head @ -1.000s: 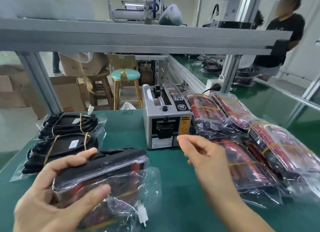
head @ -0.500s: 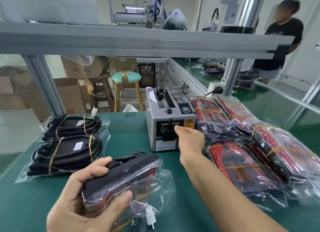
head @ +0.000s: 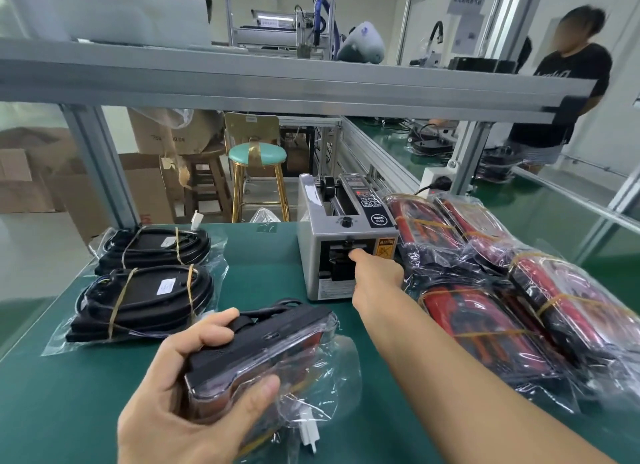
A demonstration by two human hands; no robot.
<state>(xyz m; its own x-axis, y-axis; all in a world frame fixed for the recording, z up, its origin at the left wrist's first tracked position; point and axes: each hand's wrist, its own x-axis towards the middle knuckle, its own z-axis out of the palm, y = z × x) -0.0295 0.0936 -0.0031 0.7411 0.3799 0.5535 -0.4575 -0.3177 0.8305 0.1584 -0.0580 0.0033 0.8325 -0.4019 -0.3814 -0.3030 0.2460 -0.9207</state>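
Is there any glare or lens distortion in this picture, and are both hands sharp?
Head view: the wide lens bends the aluminium beam; light glares white on the red bagged packs and the bagged device; left hand and right hand are sharp.

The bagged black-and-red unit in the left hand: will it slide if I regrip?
Probably slippery: the left hand grips the bagged unit through glossy clear film. The body looks rigid, so it should keep its shape, but the loose bag end is floppy and likely crumples. The white plug low in the bag may swing.
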